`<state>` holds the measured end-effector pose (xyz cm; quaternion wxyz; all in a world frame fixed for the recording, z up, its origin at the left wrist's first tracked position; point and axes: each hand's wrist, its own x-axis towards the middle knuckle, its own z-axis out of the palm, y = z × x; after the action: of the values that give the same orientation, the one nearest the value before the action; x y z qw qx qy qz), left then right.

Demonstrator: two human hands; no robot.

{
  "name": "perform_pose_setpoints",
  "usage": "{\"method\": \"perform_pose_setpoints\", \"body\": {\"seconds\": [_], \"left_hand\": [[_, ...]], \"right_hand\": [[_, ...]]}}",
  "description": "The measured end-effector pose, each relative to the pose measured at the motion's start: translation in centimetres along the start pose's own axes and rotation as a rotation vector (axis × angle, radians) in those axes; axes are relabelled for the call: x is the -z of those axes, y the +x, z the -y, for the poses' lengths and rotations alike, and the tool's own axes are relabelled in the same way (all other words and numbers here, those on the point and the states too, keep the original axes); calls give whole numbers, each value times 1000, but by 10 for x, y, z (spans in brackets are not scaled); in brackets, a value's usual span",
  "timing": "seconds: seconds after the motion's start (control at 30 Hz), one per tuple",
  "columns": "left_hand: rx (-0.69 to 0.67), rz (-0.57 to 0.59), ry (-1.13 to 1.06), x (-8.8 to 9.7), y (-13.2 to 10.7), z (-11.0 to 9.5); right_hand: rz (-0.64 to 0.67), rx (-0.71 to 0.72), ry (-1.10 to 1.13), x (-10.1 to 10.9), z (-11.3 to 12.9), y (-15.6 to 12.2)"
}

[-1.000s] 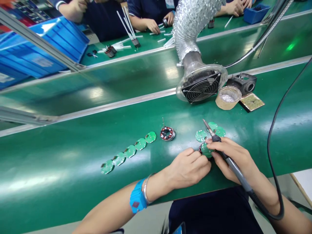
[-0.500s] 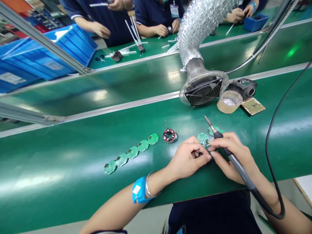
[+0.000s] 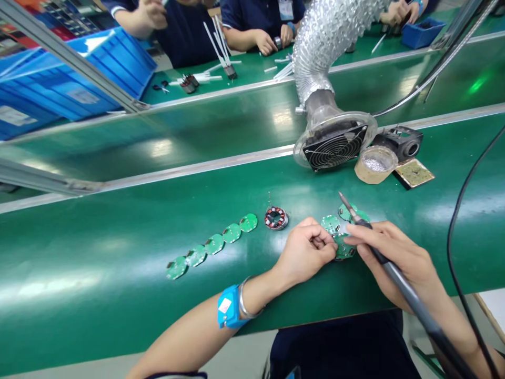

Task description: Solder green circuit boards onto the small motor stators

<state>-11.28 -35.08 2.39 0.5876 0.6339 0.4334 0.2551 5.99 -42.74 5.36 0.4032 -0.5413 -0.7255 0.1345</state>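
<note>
My left hand (image 3: 305, 252) is closed in a pinch at the left edge of a round green circuit board (image 3: 344, 247). A dark rim shows under this board; what it belongs to is hidden. In my right hand (image 3: 398, 260) lies a soldering iron (image 3: 408, 292), its tip pointing up and away to the left, above the boards. The right fingertips are close to the held board; I cannot tell whether they touch it. Just beyond are further round boards, one of them a green board (image 3: 330, 224). A ring-shaped motor stator (image 3: 276, 218) with copper windings stands left of them.
Several round boards (image 3: 215, 244) form a slanting row on the green bench (image 3: 118, 284). Behind my hands are a fume extractor (image 3: 335, 147), a tub (image 3: 375, 166), a soldering-iron stand (image 3: 402, 143) and a sponge tray (image 3: 415, 172). Co-workers sit opposite, near blue bins (image 3: 98, 79).
My right hand has drawn back slightly to the right with the soldering iron, uncovering the board at my left fingertips. A co-worker's hand at upper left has lifted.
</note>
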Motion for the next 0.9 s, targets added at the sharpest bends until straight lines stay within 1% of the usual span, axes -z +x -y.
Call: {"method": "perform_pose_setpoints", "body": {"seconds": [0.13,0.23,0.43,0.63,0.8,0.9], "left_hand": [[12,29,59,2,2,-8],[16,45,101,3,3,-12],[-1,72,139,5,5,-13],[-3,79,170,4,5,-13],[-15,63,235,2,5,-14],[-22,51,253,1,4,-14]], "right_hand": [[-4,-34,63,25,9,-2],[26,-24,67,34,11,-3],[84,-41,70,34,12,-2],[112,-15,60,35,15,3],[149,18,43,35,14,5],[134,27,41,36,17,3]]}}
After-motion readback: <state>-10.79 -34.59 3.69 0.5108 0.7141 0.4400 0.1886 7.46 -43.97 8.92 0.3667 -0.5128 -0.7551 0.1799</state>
